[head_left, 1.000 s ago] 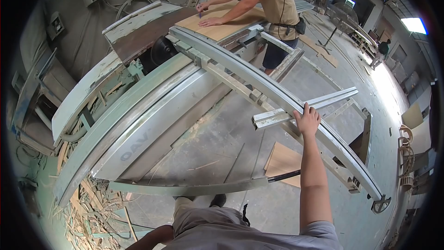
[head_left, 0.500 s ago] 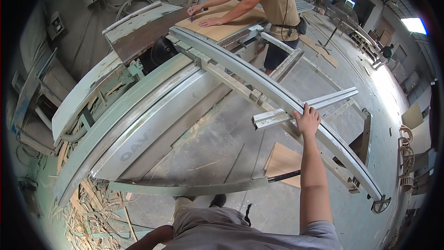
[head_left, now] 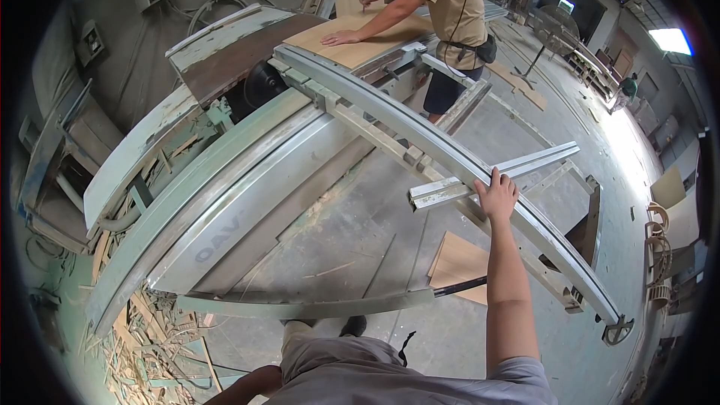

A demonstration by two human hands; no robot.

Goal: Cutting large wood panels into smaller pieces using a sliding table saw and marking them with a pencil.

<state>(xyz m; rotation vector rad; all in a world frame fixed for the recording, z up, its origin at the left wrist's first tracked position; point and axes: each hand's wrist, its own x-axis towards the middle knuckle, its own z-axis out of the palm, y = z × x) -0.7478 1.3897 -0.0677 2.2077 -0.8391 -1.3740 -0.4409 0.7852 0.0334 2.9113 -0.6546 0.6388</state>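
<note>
My right hand [head_left: 497, 196] is closed over a long aluminium fence rail [head_left: 420, 125], its thumb on the left side and its fingers over the top. Just beneath that spot a shorter aluminium bar [head_left: 536, 159] crosses the rail at an angle. Only part of my left arm [head_left: 251, 388] shows at the lower edge; the hand is out of sight. Across the machine a co-worker [head_left: 454, 11] leans over a wooden panel [head_left: 360, 37]. One of the co-worker's hands lies flat on it, and the other holds a thin pencil-like thing above it.
The sliding table saw's long green-grey table [head_left: 202, 195] runs toward me on the left. Wood offcuts [head_left: 154, 349] are heaped on the floor at lower left. A thin wooden sheet [head_left: 459, 259] lies under the frame. A stand fan [head_left: 541, 34] and a distant person [head_left: 624, 90] are at far right.
The co-worker's pencil hand has moved from the panel's left part to the right and farther back. The distant person has shifted slightly. My right hand stays on the rail.
</note>
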